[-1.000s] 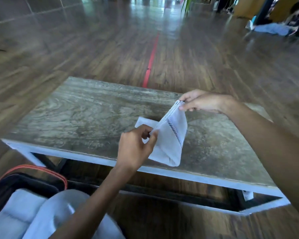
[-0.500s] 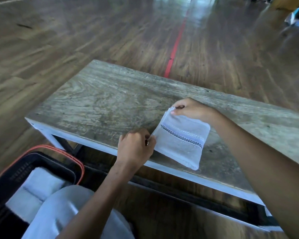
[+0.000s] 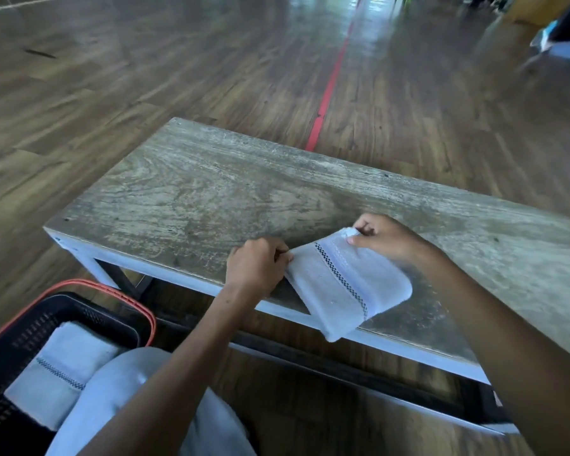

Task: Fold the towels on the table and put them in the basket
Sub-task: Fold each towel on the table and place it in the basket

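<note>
The left hand and right hand each pinch a corner of the folded towel, which sits at the near edge of the table with one corner hanging off, so it may slide off or unfold if a pinch slips.

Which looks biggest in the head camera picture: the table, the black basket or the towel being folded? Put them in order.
1. table
2. black basket, though it is cut off by the picture's edge and nearer the camera, so unsure
3. towel

Both hands pinch a folded towel on the table.
</note>
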The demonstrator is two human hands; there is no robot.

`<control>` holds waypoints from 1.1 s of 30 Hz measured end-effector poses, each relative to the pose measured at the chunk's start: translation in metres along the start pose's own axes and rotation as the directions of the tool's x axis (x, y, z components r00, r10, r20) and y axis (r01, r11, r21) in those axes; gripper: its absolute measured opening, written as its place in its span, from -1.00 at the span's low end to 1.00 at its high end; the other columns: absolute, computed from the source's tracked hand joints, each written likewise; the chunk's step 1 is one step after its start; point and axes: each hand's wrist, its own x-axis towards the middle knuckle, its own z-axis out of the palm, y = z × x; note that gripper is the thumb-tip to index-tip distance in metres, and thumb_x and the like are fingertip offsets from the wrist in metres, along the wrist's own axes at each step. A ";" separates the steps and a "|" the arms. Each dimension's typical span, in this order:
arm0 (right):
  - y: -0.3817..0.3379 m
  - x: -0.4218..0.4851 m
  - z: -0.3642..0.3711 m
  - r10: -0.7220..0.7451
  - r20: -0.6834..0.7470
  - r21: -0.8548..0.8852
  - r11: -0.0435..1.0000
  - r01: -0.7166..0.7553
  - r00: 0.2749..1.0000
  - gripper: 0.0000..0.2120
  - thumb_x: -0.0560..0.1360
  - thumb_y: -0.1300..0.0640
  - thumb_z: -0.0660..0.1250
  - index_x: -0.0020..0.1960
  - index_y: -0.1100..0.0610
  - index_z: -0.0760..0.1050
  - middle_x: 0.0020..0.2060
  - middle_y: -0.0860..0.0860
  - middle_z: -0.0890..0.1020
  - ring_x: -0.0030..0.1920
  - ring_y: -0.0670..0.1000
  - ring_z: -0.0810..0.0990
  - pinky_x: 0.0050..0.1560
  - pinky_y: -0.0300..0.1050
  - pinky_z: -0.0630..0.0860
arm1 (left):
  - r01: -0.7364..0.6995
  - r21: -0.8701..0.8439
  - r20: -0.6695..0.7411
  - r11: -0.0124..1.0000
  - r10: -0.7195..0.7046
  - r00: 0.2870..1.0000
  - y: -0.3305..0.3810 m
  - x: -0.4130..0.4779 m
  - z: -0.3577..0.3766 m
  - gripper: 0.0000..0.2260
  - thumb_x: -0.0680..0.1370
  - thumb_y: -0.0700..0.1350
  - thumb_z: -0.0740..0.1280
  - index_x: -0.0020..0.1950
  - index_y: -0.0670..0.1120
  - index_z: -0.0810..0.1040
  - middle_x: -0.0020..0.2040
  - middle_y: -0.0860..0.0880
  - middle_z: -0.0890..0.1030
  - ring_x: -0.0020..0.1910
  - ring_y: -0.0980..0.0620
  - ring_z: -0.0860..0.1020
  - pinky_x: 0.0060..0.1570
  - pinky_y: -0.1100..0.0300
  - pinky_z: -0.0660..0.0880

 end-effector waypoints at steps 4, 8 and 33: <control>0.035 -0.043 -0.003 0.070 -0.158 0.077 0.995 -0.059 0.985 -0.87 0.47 0.07 0.42 -0.14 0.06 0.47 -0.21 0.03 0.58 -0.23 -0.04 0.51 -0.26 -0.15 0.38 | -0.151 0.077 0.102 0.986 0.143 0.984 0.021 0.032 0.008 -0.85 0.59 0.04 0.23 -0.01 0.10 0.59 -0.08 0.07 0.65 -0.05 0.01 0.58 0.20 -0.05 0.40; 0.061 -0.073 -0.006 0.111 -0.242 0.106 0.990 -0.087 0.964 -0.82 0.46 0.06 0.42 -0.19 0.06 0.44 -0.26 0.02 0.54 -0.24 0.00 0.50 -0.28 -0.11 0.36 | -0.317 0.212 0.190 0.924 0.279 0.941 0.058 0.055 0.019 -0.84 0.59 -0.04 0.21 0.01 0.08 0.59 0.01 0.06 0.63 0.02 0.04 0.54 0.27 -0.03 0.24; 0.023 -0.106 0.050 -0.003 -0.324 -0.493 0.854 -0.166 0.946 -0.42 0.61 -0.13 -0.14 0.53 0.14 0.06 0.53 0.09 0.11 0.53 0.04 0.03 0.47 0.09 -0.01 | -0.394 0.294 0.267 0.871 0.321 0.909 0.086 -0.024 0.051 -0.51 0.66 0.06 -0.06 0.56 -0.08 0.05 0.58 0.00 0.04 0.54 0.07 0.00 0.47 -0.10 -0.03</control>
